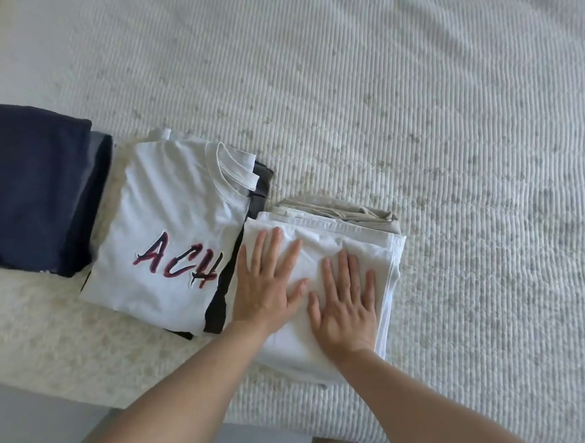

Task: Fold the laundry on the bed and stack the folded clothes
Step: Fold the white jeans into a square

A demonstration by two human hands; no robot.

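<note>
- We count three piles of folded clothes along the near edge of the bed [414,111], side by side.
- Far left: navy garment [25,189], folded, partly out of frame.
- Next: white T-shirt [168,229] with red lettering "ACH", on top of a dark garment [220,294] whose edge shows along its right side.
- Right pile: white folded cloth [347,238] on a beige folded piece [335,208], just beside the T-shirt pile.
- Left hand [264,288] flat on the white cloth, fingers straight and spread.
- Right hand [344,307] flat beside it, fingers straight, thumbs nearly touching.
- Ribbed pale bedcover to the right.
</note>
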